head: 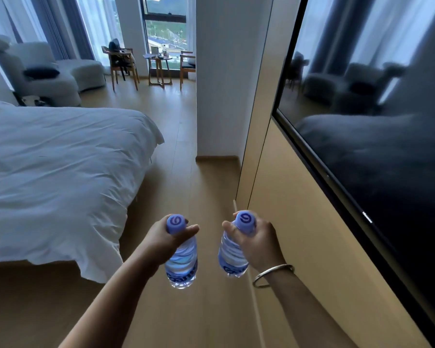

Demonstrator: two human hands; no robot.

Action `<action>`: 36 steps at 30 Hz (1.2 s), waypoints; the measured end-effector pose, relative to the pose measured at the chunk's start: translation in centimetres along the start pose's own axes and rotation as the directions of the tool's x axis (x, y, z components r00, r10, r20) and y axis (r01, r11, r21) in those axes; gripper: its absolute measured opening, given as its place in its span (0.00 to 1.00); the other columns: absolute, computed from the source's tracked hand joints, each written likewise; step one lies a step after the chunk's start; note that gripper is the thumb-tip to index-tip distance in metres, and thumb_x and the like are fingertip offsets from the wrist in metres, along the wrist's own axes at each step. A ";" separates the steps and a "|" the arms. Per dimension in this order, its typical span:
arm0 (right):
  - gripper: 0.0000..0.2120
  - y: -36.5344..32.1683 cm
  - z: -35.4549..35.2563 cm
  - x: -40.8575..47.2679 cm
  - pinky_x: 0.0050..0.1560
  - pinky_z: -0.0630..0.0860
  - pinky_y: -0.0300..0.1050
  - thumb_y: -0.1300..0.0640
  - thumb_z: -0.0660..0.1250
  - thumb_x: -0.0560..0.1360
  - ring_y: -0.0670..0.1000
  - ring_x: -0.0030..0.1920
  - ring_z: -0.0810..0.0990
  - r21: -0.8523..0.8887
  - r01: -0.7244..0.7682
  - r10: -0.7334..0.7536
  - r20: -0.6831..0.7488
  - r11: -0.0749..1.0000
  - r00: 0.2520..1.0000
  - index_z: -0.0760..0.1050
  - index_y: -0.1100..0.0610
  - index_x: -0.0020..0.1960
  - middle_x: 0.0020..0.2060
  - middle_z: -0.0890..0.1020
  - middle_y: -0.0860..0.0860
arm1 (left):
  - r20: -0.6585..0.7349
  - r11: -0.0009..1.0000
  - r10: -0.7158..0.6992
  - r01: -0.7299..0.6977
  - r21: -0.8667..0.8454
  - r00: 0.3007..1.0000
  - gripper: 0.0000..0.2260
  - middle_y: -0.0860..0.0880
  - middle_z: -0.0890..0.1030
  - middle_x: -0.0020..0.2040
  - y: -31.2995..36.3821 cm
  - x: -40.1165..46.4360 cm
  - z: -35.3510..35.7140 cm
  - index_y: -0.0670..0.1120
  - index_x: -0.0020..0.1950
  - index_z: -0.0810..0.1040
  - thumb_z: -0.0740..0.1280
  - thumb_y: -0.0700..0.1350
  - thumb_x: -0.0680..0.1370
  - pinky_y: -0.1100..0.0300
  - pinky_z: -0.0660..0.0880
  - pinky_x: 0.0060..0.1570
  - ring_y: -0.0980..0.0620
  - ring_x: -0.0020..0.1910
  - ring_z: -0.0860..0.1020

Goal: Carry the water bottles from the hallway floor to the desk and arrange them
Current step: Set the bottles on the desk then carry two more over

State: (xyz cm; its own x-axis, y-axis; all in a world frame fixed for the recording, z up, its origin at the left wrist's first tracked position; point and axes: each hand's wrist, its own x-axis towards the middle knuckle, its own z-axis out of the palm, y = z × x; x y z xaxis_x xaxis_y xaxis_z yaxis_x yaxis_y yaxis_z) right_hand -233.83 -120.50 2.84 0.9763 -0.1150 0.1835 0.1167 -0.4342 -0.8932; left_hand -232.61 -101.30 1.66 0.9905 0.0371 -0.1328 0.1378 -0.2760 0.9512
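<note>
While both forearms reach forward from the bottom of the frame, each hand grips a clear plastic water bottle with a lilac cap by its neck. The left hand (161, 234) curls round the left bottle (181, 262), low and just left of centre, thumb lying across below the cap. The right hand (256, 239), with a thin silver bangle (271, 275) on its wrist, holds the right bottle (232, 257) just beside the first, the two bottles apart and hanging above the pale wooden floor (206, 312). A white-covered bed (55, 172) fills the left middle of the frame, and a large dark wall-mounted screen (377, 136) runs down the right side. Farther off, toward the top centre, a small round wooden side table (158, 64) stands between two wooden chairs before a tall window (166, 28); a white upholstered armchair (43, 71) sits at upper left.
</note>
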 end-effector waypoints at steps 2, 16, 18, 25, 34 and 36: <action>0.09 0.5 0.1 1.9 0.35 0.72 0.29 0.53 0.74 0.68 0.50 0.35 0.79 0.014 -0.011 0.011 0.006 1.000 1.000 0.73 0.51 0.37 0.33 0.81 0.51 | 0.000 1.000 0.003 -0.003 -0.001 1.000 0.12 0.48 0.79 0.37 0.4 1.7 0.3 0.42 0.47 0.77 0.73 0.48 0.71 0.66 0.73 0.36 0.56 0.35 0.77; 0.09 2.3 6.3 21.0 0.36 0.73 0.32 0.54 0.72 0.70 0.51 0.36 0.78 0.029 -0.041 0.040 0.035 0.999 0.999 0.73 0.56 0.40 0.34 0.79 0.54 | 0.099 0.998 0.011 -0.016 0.057 0.995 0.12 0.48 0.79 0.38 2.7 21.0 -1.5 0.41 0.47 0.76 0.71 0.48 0.72 0.63 0.72 0.38 0.54 0.37 0.77; 0.09 2.2 7.8 24.6 0.36 0.73 0.32 0.54 0.72 0.71 0.51 0.36 0.78 0.015 -0.050 0.050 0.041 0.999 0.998 0.73 0.55 0.41 0.34 0.79 0.53 | 0.099 0.997 0.008 -0.016 0.081 0.995 0.11 0.49 0.78 0.37 3.3 24.7 -2.4 0.43 0.46 0.76 0.71 0.49 0.72 0.65 0.71 0.36 0.55 0.36 0.77; 0.08 2.1 12.5 35.5 0.37 0.72 0.29 0.55 0.72 0.71 0.51 0.37 0.78 0.034 -0.002 0.002 0.018 0.999 1.000 0.73 0.54 0.41 0.35 0.78 0.52 | 0.066 0.994 0.033 -0.039 0.100 0.997 0.09 0.48 0.77 0.37 4.2 37.0 -5.2 0.48 0.42 0.74 0.74 0.45 0.70 0.62 0.74 0.39 0.54 0.37 0.77; 0.10 5.2 16.2 48.4 0.39 0.73 0.39 0.55 0.72 0.71 0.50 0.36 0.75 0.093 -0.066 0.054 0.127 0.993 0.990 0.74 0.60 0.41 0.33 0.76 0.53 | 0.021 0.982 0.044 -0.047 0.181 0.999 0.08 0.52 0.77 0.35 4.6 50.0 -5.6 0.49 0.41 0.73 0.73 0.45 0.71 0.74 0.70 0.28 0.59 0.33 0.75; 0.11 6.1 16.7 52.1 0.41 0.74 0.42 0.55 0.72 0.71 0.50 0.36 0.75 0.083 -0.066 0.053 0.145 0.994 0.988 0.74 0.62 0.42 0.34 0.76 0.54 | 0.024 0.979 0.044 -0.048 0.198 0.999 0.08 0.51 0.76 0.35 5.0 53.2 -5.0 0.49 0.41 0.73 0.72 0.46 0.72 0.75 0.69 0.28 0.59 0.33 0.75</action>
State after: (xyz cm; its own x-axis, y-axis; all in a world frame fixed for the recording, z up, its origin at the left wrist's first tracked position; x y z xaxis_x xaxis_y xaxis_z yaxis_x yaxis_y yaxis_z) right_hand -179.19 -114.22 0.11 0.9972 -0.0074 0.0744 0.0671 -0.3501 -0.9343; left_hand -179.19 -95.94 0.68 0.9952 0.0014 -0.0974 0.0870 -0.4623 0.8825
